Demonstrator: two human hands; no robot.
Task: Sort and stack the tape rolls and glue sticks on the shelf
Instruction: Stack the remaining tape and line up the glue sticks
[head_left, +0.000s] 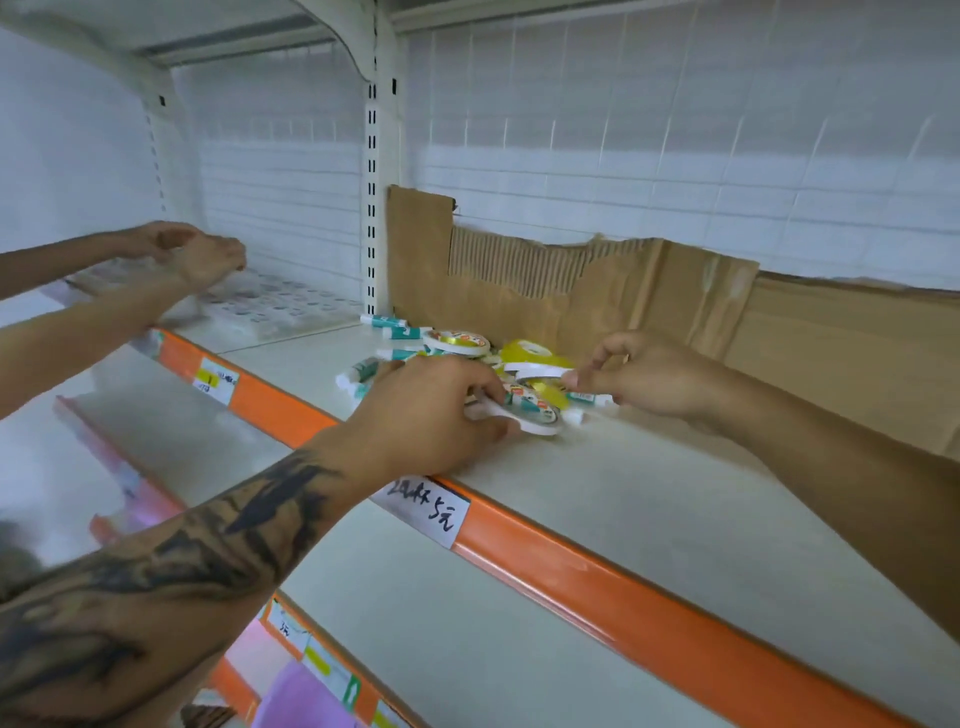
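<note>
A heap of white and yellow tape rolls and teal-and-white glue sticks lies on the white shelf by a cardboard backing. My left hand grips a white tape roll at the front of the heap, thumb under its rim. My right hand pinches the edge of another white roll lying on top of the pile. Several glue sticks are partly hidden under the rolls and my hands.
Torn brown cardboard lines the shelf's back. An orange price rail with a handwritten label runs along the front edge. Another person's hands work over clear plastic packs in the left bay. Lower shelves hold pink packs.
</note>
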